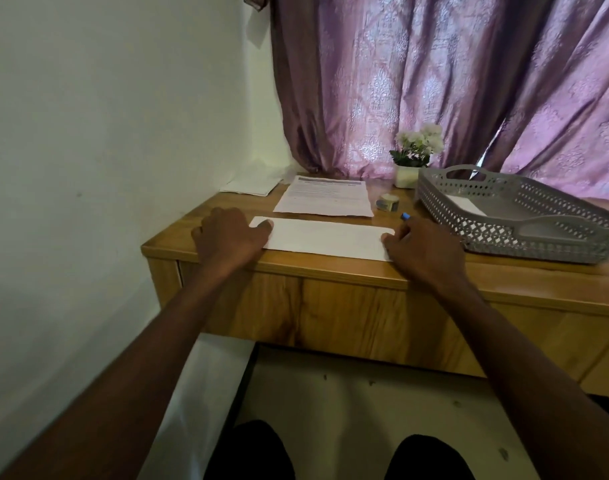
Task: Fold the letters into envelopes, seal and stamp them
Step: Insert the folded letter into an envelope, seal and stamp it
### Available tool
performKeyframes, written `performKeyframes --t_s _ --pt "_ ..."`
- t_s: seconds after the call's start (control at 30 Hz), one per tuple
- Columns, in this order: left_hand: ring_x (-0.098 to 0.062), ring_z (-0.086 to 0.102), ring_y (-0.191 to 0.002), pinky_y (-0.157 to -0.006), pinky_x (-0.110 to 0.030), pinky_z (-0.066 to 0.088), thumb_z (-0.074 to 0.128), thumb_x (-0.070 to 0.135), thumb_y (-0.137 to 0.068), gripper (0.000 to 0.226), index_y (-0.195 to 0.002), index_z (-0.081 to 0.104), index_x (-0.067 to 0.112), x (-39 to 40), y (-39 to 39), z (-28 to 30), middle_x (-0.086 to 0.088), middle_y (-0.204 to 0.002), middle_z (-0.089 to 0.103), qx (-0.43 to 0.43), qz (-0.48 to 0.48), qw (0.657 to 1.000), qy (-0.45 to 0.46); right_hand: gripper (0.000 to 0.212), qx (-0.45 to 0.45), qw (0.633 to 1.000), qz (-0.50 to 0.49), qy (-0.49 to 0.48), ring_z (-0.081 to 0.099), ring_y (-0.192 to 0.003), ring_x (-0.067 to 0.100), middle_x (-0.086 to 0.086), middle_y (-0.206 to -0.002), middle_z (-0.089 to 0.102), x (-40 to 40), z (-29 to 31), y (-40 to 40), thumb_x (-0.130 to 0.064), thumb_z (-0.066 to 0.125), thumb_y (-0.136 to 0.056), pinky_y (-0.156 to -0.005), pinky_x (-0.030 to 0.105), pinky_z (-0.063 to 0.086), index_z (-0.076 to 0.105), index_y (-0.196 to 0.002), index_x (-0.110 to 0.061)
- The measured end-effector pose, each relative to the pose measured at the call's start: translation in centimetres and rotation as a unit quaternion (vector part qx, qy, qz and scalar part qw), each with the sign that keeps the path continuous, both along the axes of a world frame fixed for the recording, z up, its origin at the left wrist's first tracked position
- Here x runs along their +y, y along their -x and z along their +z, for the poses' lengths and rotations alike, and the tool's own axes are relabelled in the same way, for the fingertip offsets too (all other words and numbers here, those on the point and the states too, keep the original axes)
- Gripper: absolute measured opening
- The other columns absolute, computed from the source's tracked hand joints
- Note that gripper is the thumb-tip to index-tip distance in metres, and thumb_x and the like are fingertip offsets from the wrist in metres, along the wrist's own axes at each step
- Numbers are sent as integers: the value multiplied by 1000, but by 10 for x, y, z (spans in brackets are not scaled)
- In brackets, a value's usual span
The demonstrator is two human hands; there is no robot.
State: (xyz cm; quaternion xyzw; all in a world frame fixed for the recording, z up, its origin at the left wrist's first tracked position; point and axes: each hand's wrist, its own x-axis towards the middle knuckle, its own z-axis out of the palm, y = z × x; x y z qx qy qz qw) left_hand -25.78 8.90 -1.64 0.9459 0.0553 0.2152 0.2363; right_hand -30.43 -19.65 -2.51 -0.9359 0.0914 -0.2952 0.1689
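Both hands press flat, fingers loose: left hand (232, 233) and right hand (421, 249) pin opposite ends of the folded letter (325, 238) between them. Uneven pressure could skew its crease.

Bare desk top (226, 268) lies open between both hands' wrists and the near edge; beyond the right hand (424, 249), a grey basket (538, 237) blocks rightward travel, a tape roll (388, 202) stands ahead.

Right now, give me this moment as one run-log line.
step: creasing folded letter | left hand: presses its left end | right hand: presses its right end | envelopes: untouched | sticker roll: untouched
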Motion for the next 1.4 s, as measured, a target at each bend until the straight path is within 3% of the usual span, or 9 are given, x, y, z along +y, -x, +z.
performKeyframes --t_s 0.2,0.37,0.6,0.73,0.93,1.03,1.13,1.27,1.4 --pt "-32 58 -125 -109 -47 42 75 50 -89 46 -122 71 18 2 2 7 -7 -134 67 3 -20 995 100 25 7 1000 -4 -2 65 -79 21 -2 -83 68 -1 -1 -2 -48 66 -88 -76 38 56 64 -85 -23" --pt "-31 59 -123 -107 -50 51 87 21 -82 39 -116 67 18 8 3 15 -7 -136 64 -8 -90 960 265 24 0 999 -2 -32 57 -68 11 -10 -73 63 -5 -3 -5 -47 65 -86 -63 30 39 63 -75 -26" --pt "-28 75 -101 -79 -43 65 85 6 -80 37 -112 77 22 5 4 28 -6 -113 76 -70 -173 793 580 30 -59 995 75 -27 59 -109 22 3 -115 64 -9 16 -11 -48 62 -95 -82 29 41 67 -114 -26" --pt "-20 77 -89 -54 -26 54 83 8 -82 33 -111 79 23 -8 5 47 -3 -105 80 -112 -233 745 615 32 -128 981 144 -10 56 -116 24 5 -122 61 -10 73 -18 -47 65 -94 -95 35 44 69 -120 -27" --pt "-13 75 -72 -55 -22 55 81 8 -84 27 -111 78 15 -32 -10 100 -5 -96 81 -112 -311 704 628 9 -8 951 283 -120 71 -78 23 12 -91 79 -19 132 -27 -17 75 -92 -85 48 58 80 -96 -11" --pt "-15 77 -80 -69 -26 59 79 6 -86 26 -111 76 11 -41 -26 129 -3 -92 80 -102 -333 713 609 5 -42 948 268 -167 64 -68 10 8 -83 78 -32 149 -35 -14 78 -89 -70 33 56 81 -91 -11" --pt "-19 73 -85 -66 -23 56 74 -1 -89 21 -107 75 10 -58 -40 160 -6 -95 77 -100 -366 691 615 4 -103 938 250 -218 60 -56 -2 -4 -74 73 -51 169 -41 -14 78 -87 -56 15 48 81 -90 -15" --pt "-18 73 -76 -67 -25 59 72 -6 -89 18 -100 72 8 -95 -60 194 -7 -85 75 -116 -405 645 638 5 -160 921 220 -279 61 -61 5 -7 -74 73 -82 191 -44 -14 79 -87 -60 21 49 79 -84 -19" --pt "-15 65 -64 -59 -22 57 72 -7 -89 16 -93 69 8 -151 -85 216 -8 -81 69 -105 -402 652 634 10 -169 912 180 -328 63 -72 14 -4 -78 73 -118 196 -45 -13 78 -88 -68 27 53 76 -80 -19"
